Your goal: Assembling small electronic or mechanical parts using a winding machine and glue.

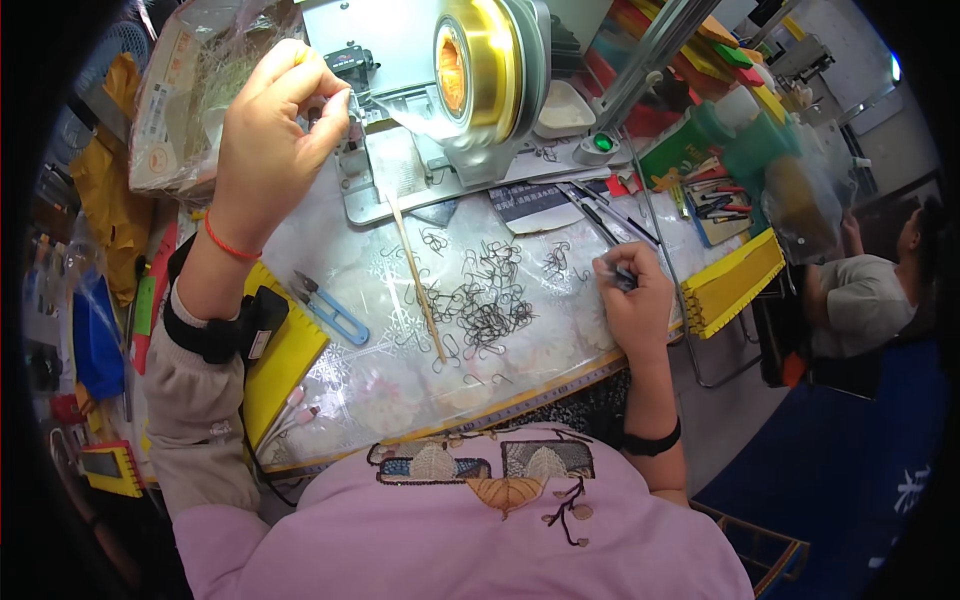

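Far left: clear plastic bag (185, 95) with a pale label strip down its left side, orange mark low on it; contents hazy. Yellow cloth (105, 190) just left of it.

Left hand (275, 130) raised at the far side of the table, fingertips pinched together on something small at the grey machine (400, 170); the piece itself is too small to make out. Red string on that wrist, black band further down the forearm.

Near left: yellow foam block (285, 360) under the forearm; blue-handled snips (330, 312) just right of it on the clear table cover (380, 390).

Centre: gold spool (480, 65) on the machine. A thin wooden stick (418, 280) lies near-to-far. Pile of dark wire hooks (490, 295) right of the stick, loose ones scattered around.

A printed paper label (535, 205), dark with a white edge, lies just beyond the pile.

Right hand (632, 300) rests at the pile's right edge, fingers closed on a thin dark tool or hook; cannot tell which.

Right: second yellow foam block (735, 280) at the table edge. Far right: green box (680, 150), pens beside it. Another person (870, 290) sits well apart.
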A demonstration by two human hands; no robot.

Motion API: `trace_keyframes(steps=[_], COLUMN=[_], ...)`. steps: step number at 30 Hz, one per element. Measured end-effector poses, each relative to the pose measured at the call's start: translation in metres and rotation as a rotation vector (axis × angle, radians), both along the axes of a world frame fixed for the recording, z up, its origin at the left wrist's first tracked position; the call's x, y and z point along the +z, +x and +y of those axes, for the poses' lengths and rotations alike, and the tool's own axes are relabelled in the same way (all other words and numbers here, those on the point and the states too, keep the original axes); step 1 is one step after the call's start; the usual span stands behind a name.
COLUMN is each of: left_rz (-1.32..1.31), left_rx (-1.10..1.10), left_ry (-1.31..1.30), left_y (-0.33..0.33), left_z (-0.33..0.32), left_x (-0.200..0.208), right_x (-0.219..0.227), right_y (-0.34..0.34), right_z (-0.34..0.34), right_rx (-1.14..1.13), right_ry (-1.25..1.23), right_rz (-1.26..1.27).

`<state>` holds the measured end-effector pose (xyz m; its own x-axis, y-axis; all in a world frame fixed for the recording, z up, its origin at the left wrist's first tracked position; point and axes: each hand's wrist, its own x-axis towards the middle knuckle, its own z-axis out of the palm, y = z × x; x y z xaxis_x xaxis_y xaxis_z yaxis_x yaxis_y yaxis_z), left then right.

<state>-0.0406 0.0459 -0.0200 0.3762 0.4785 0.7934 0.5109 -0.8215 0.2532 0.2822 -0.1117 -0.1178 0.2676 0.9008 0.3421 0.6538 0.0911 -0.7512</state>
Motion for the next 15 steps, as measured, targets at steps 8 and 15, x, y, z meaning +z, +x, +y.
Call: trace_keyframes(steps=[8,15], left_rz=[0.011,0.062], left_rx=[0.038,0.025], left_ry=[-0.025,-0.013], left_y=[-0.001,0.001], left_z=[-0.003,-0.004], left_x=[0.001,0.002], right_x=[0.003,0.011], right_y=[-0.006,-0.053], right_z=[0.007,-0.004], right_rx=[0.075,0.481], right_ry=[-0.090,-0.027], right_rz=[-0.110,-0.206])
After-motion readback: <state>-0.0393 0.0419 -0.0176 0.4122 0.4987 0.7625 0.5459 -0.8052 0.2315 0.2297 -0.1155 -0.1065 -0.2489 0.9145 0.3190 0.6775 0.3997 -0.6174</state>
